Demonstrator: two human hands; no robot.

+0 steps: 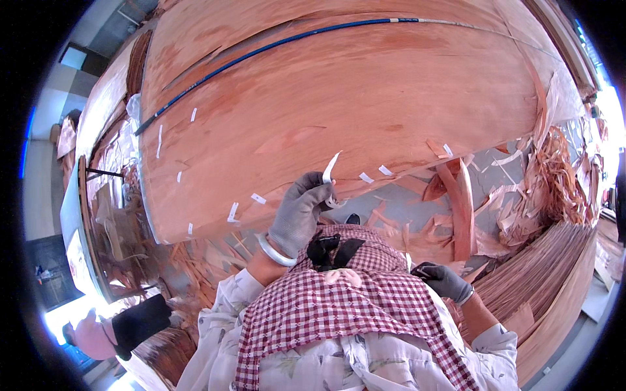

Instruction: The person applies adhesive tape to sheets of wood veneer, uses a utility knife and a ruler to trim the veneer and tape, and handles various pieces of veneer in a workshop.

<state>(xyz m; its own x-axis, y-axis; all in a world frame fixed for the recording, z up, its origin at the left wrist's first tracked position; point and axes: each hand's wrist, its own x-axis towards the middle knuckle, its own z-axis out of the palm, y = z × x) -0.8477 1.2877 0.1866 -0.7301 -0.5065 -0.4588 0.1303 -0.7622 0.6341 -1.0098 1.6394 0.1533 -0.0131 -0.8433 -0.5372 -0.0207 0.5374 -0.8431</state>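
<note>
My left hand (300, 212), in a grey glove with a white bangle at the wrist, pinches a curved white strip (331, 168) that looks like paper tape. It is over the near edge of a large reddish wood veneer sheet (339, 111). Short white strips (258, 198) lie at several places along that sheet's near and left edges. My right hand (448, 284), gloved in grey too, is low beside the right side of my checked apron (352, 300). Its fingers are curled inward, and whatever they hold is too dark to make out.
A long blue pole (280, 45) lies across the far part of the veneer. Torn veneer scraps (460, 215) litter the grey floor beyond my apron. At the right stands a stack of veneer sheets (541, 280). Another person's dark sleeve (140, 326) shows at lower left.
</note>
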